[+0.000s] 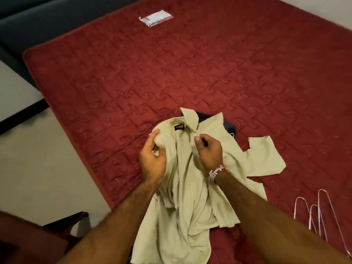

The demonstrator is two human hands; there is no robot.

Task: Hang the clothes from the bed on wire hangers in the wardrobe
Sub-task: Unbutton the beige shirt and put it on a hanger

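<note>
Both forearms reach forward over the bed (228, 63). The left hand (152, 159) pinches the shirt (182, 187) at its collar edge; the right hand (209, 151), beaded at the wrist, clamps the placket beside it. Hangers (316, 216) lie right of the grip, dark cloth (229, 127) just beyond, a label (156, 18) far beyond on the red quilting.

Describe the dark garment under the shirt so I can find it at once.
On the quilted red mattress, find the pale green collared shirt that both hands hold. Just beyond its collar, a dark navy garment peeks out, mostly covered. It is the only dark fabric there; the thin wire hangers lie farther right.
</note>
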